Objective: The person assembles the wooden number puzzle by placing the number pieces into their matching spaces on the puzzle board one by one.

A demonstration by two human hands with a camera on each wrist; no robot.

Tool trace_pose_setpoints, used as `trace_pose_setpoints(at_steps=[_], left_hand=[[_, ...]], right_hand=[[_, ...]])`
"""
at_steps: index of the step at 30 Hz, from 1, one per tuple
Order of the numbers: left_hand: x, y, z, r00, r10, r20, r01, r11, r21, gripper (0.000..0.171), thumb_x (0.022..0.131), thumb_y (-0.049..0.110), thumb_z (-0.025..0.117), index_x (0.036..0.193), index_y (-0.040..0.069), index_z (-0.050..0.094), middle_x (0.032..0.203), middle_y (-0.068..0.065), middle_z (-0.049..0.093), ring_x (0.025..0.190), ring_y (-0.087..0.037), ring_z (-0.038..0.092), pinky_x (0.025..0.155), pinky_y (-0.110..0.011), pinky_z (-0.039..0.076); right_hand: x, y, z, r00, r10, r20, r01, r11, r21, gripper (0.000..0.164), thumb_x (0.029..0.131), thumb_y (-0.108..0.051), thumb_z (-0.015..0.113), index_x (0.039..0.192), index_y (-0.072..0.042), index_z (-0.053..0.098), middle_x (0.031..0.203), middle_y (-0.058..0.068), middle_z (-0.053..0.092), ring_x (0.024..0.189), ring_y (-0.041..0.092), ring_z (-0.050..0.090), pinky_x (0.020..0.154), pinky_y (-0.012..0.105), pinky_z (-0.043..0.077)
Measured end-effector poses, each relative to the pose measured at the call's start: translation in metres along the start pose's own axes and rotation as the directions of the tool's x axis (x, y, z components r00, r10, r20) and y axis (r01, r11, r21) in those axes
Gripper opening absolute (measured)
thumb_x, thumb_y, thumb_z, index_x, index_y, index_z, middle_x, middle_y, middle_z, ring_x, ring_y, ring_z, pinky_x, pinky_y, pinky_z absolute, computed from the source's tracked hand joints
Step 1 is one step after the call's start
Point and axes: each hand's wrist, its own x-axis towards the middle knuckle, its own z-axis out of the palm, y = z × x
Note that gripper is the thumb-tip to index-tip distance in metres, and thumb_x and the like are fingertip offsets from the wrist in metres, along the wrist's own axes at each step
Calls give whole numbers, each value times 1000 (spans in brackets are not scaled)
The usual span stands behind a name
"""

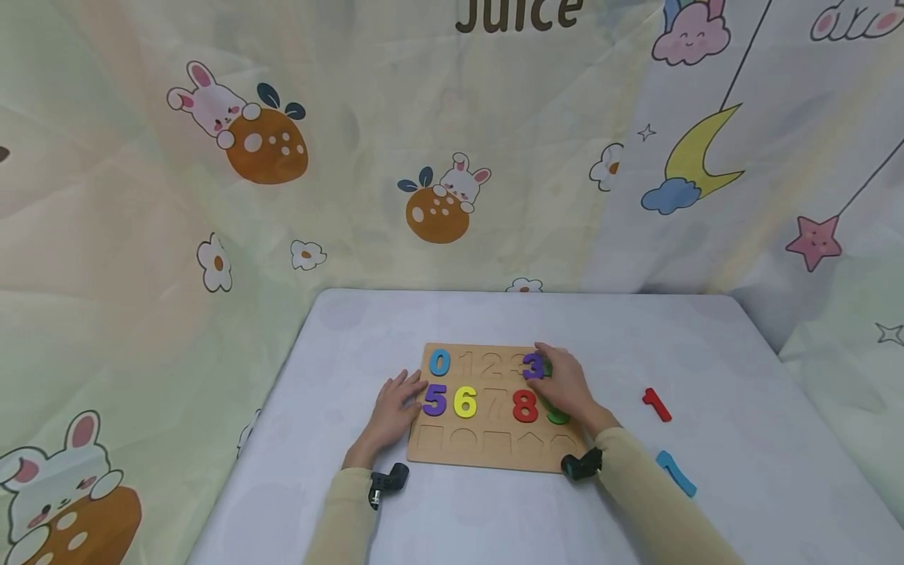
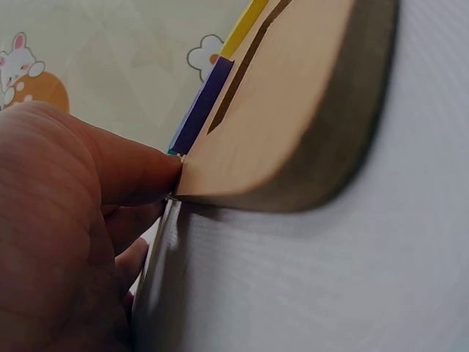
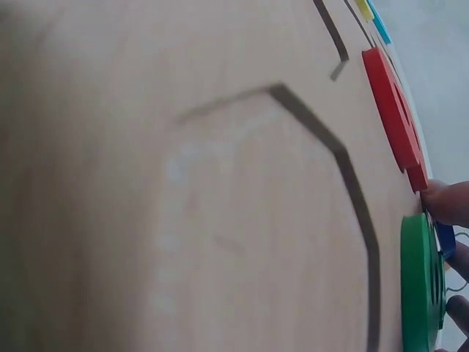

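Note:
A wooden number board (image 1: 452, 447) lies on the table with number pieces in its recesses. My left hand (image 1: 390, 410) rests at the board's left edge, fingers extended; in the left wrist view the thumb (image 2: 139, 169) presses against that edge beside the purple number 5 (image 2: 201, 106). Between thumb and fingers my right hand (image 1: 568, 386) pinches a purple number 3 (image 1: 533, 366), which overlaps its outline in the top row. A green piece shows partly behind it. The red number 8 (image 1: 525, 406) and a green number 9 (image 1: 558, 417), partly hidden by my hand, sit below.
A red number 1 (image 1: 657, 405) and a blue number 7 (image 1: 676, 473) lie loose on the white table (image 1: 367, 329), right of the board. The blue number 0 (image 1: 439, 362) and yellow number 6 (image 1: 464, 402) are in the board. A printed cloth (image 1: 353, 157) hangs behind.

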Motion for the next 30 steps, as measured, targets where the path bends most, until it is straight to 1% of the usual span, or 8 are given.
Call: trace_pose_setpoints(at_steps=[8, 15, 26, 30], left_hand=[[0, 0, -1, 1000, -7, 2, 7, 1000, 0, 41, 95, 10, 58, 136, 10, 57, 154, -1, 39, 149, -25, 19, 124, -44, 3], [0, 0, 0, 1000, -3, -3, 3, 1000, -7, 41, 95, 10, 59, 136, 10, 57, 154, -2, 39, 149, -26, 20, 124, -45, 3], [0, 0, -1, 1000, 6, -5, -6, 1000, -7, 40, 95, 11, 58, 136, 10, 58, 154, -2, 40, 148, -26, 20, 124, -45, 3], [0, 0, -1, 1000, -2, 2, 2, 1000, -4, 41, 96, 11, 58, 136, 10, 57, 154, -2, 39, 149, -26, 19, 124, -44, 3]], right_hand=[[-1, -3, 1, 999, 17, -27, -17, 1000, 8, 73, 80, -18, 81, 143, -6, 47, 133, 17, 58, 127, 39, 47, 110, 56, 37], [0, -6, 6, 999, -6, -40, 6, 1000, -2, 71, 79, -19, 81, 141, -5, 49, 133, 16, 59, 127, 39, 45, 110, 57, 36], [2, -10, 9, 999, -11, -52, 8, 999, -47, 69, 78, -23, 82, 138, -4, 53, 131, 15, 61, 125, 37, 44, 108, 54, 35], [2, -8, 10, 998, -28, -50, 26, 999, -37, 68, 79, -23, 82, 137, -4, 54, 131, 15, 61, 125, 36, 44, 109, 53, 34]])
